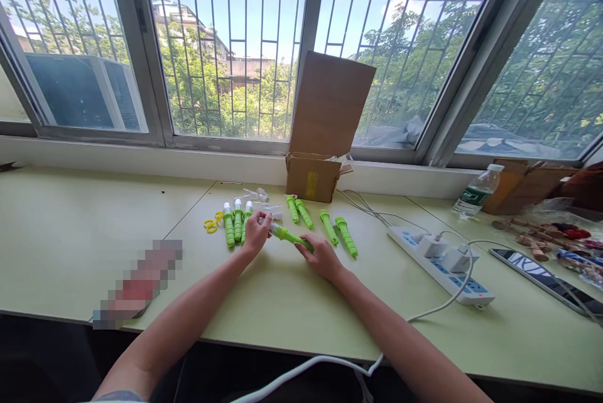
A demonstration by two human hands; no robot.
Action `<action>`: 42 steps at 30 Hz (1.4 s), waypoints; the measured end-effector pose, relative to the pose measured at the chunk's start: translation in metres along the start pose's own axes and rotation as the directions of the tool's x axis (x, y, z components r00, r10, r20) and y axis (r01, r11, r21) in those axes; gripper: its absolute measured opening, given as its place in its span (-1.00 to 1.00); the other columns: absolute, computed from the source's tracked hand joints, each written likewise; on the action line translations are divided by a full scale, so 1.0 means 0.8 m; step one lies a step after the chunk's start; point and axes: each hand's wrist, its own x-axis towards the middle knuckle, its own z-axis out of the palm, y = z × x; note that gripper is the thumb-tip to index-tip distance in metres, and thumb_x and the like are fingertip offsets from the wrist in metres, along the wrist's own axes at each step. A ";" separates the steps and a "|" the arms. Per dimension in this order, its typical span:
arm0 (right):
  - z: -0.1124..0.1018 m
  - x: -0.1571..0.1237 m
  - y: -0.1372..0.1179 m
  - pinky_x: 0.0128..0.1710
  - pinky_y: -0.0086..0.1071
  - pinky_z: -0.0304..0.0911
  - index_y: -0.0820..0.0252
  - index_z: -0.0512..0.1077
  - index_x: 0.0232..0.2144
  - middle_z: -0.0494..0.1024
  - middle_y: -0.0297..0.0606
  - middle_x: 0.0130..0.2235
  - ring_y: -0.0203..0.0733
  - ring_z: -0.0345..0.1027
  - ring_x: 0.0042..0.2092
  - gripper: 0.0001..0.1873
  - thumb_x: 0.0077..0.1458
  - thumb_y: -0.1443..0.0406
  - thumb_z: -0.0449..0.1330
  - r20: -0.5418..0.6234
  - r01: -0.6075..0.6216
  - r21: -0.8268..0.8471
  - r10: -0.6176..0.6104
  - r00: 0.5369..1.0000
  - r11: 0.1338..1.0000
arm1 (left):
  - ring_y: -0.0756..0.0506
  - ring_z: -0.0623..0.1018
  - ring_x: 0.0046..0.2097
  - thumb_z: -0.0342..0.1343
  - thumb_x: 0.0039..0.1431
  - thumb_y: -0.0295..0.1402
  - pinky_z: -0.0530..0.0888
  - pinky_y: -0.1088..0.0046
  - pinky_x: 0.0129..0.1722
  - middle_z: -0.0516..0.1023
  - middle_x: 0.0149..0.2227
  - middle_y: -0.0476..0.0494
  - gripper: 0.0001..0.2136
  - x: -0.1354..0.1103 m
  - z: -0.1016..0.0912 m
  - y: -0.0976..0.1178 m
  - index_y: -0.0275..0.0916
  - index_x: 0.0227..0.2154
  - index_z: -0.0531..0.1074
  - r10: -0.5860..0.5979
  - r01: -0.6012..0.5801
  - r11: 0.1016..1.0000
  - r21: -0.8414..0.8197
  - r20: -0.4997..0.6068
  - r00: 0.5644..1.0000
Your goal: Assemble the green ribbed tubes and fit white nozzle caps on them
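Observation:
Both of my hands hold one green plastic toy piece (288,236) over the pale green table (70,246). My left hand (257,233) pinches its white-capped end. My right hand (320,257) grips the other, green end. To the left of my left hand lie three green pieces with white caps (236,222) and yellow rings (210,225). Beyond my hands lie two green pieces (298,210) and two more (339,231) to the right. Small clear and white parts (258,194) lie further back.
An open cardboard box (313,174) stands against the window sill. A white power strip (440,257) with plugs and cables lies at the right, with a phone (541,276), a water bottle (478,189), another box (522,184) and wooden bits beyond it. A blurred object (139,284) lies at the near left.

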 end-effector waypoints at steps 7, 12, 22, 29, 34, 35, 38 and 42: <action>0.002 -0.001 0.001 -0.31 -0.33 0.29 0.12 0.44 -0.15 0.58 -0.21 -0.25 -0.11 0.45 -0.28 -0.71 0.06 0.19 0.17 -0.023 0.018 0.004 -0.018 1.000 1.000 | 0.06 0.37 -0.67 0.13 -0.02 -0.13 0.33 0.60 -0.73 0.34 -0.67 0.03 -0.71 -0.001 0.000 0.001 -0.28 -0.56 0.33 -0.002 0.002 1.000 -0.014 0.003 1.000; -0.003 -0.001 -0.004 -0.41 -0.39 0.25 0.10 0.49 -0.24 0.57 -0.28 -0.41 -0.17 0.41 -0.41 -0.77 0.10 0.17 0.12 0.031 0.021 -0.022 -0.021 0.999 1.000 | 0.06 0.37 -0.68 0.13 -0.01 -0.15 0.30 0.61 -0.74 0.34 -0.67 0.03 -0.73 0.000 0.000 -0.001 -0.28 -0.55 0.34 0.000 0.000 1.000 -0.009 0.005 1.000; -0.003 -0.002 -0.005 -0.33 -0.36 0.27 0.11 0.49 -0.20 0.59 -0.25 -0.30 -0.15 0.45 -0.33 -0.74 0.10 0.17 0.13 -0.058 0.034 -0.020 -0.035 0.998 0.999 | 0.04 0.42 -0.65 0.15 -0.03 -0.12 0.40 0.55 -0.70 0.39 -0.60 0.02 -0.69 -0.002 0.002 0.003 -0.29 -0.40 0.32 -0.015 0.014 0.999 -0.035 -0.005 1.000; 0.001 -0.001 0.004 -0.29 -0.36 0.25 0.10 0.47 -0.14 0.58 -0.21 -0.20 -0.13 0.45 -0.25 -0.73 0.09 0.20 0.16 -0.146 0.053 -0.172 -0.079 0.986 0.984 | 0.00 0.44 -0.67 0.20 -0.08 -0.02 0.33 0.58 -0.74 0.42 -0.62 0.02 -0.53 -0.005 0.005 0.002 -0.30 -0.27 0.27 -0.128 0.136 0.988 -0.073 0.111 0.986; 0.002 -0.002 0.006 -0.37 -0.44 0.18 0.09 0.47 -0.12 0.58 -0.24 -0.26 -0.19 0.44 -0.30 -0.72 0.11 0.20 0.15 -0.184 0.043 -0.246 -0.090 0.979 0.968 | 0.03 0.33 -0.76 0.13 -0.04 0.06 0.20 0.61 -0.78 0.30 -0.76 0.13 -0.53 -0.002 0.002 -0.003 -0.28 -0.30 0.29 -0.126 0.127 0.992 0.007 0.160 0.979; 0.002 -0.002 0.006 -0.37 -0.44 0.17 0.08 0.47 -0.11 0.58 -0.24 -0.26 -0.20 0.44 -0.31 -0.72 0.12 0.20 0.15 -0.184 0.044 -0.250 -0.092 0.979 0.967 | 0.04 0.31 -0.76 0.11 -0.03 0.07 0.18 0.61 -0.78 0.29 -0.77 0.13 -0.53 -0.002 0.001 -0.003 -0.28 -0.31 0.29 -0.119 0.117 0.993 0.022 0.168 0.979; 0.002 -0.002 0.006 -0.38 -0.44 0.15 0.08 0.47 -0.11 0.58 -0.25 -0.26 -0.21 0.43 -0.32 -0.72 0.12 0.19 0.14 -0.181 0.044 -0.264 -0.094 0.979 0.964 | 0.04 0.29 -0.77 0.07 0.00 0.08 0.15 0.61 -0.77 0.26 -0.79 0.13 -0.55 -0.001 0.000 -0.005 -0.27 -0.34 0.30 -0.105 0.099 0.994 0.044 0.174 0.979; 0.002 -0.002 0.006 -0.39 -0.44 0.14 0.07 0.47 -0.11 0.58 -0.26 -0.26 -0.20 0.43 -0.32 -0.72 0.12 0.18 0.14 -0.178 0.043 -0.290 -0.098 0.979 0.956 | 0.05 0.28 -0.77 0.03 0.04 0.08 0.15 0.60 -0.78 0.25 -0.79 0.14 -0.57 0.000 0.001 -0.005 -0.25 -0.38 0.30 -0.099 0.097 0.995 0.023 0.160 0.982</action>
